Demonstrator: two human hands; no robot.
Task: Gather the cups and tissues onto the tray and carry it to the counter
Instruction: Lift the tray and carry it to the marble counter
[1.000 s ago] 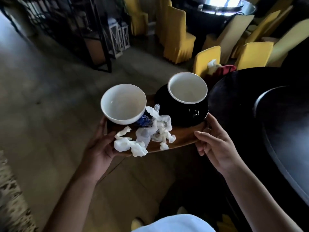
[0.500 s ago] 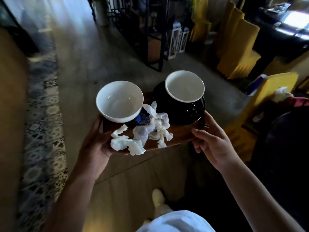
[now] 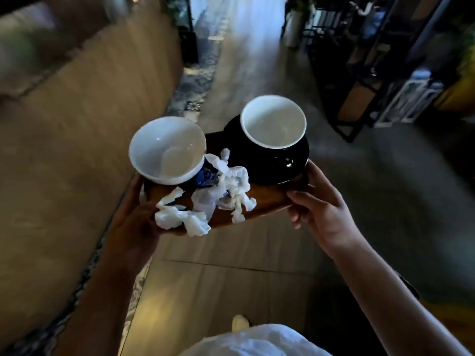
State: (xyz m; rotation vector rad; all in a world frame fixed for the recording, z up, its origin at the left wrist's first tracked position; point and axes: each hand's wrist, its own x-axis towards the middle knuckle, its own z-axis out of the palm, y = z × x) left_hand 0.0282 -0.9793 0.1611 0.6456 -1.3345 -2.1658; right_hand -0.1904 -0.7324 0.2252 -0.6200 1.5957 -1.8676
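Now the gathering part looks finished, and the step in hand is the carrying. The wooden tray [image 3: 267, 204] is held in the air above the floor, with the left hand [image 3: 133, 217] grasping its left end and the right hand [image 3: 321, 204] grasping its right end; the fingers [image 3: 302, 195] of the right hand curl over the edge, while those of the left are mostly hidden under the tray. On it stand a white cup [image 3: 167, 150] at the left and a second white cup [image 3: 273, 120] on a black saucer [image 3: 270, 165] at the right, and the crumpled tissues [image 3: 205, 201] lie at the near side, some hanging over the edge.

To do this well, I think the tray should stay level, because it seems a little lower at the near left corner. The tissues are light and could slip off when walking fast. Slow steps and both hands firm are better. The bench is not visible in this view, so the person should look ahead for it.
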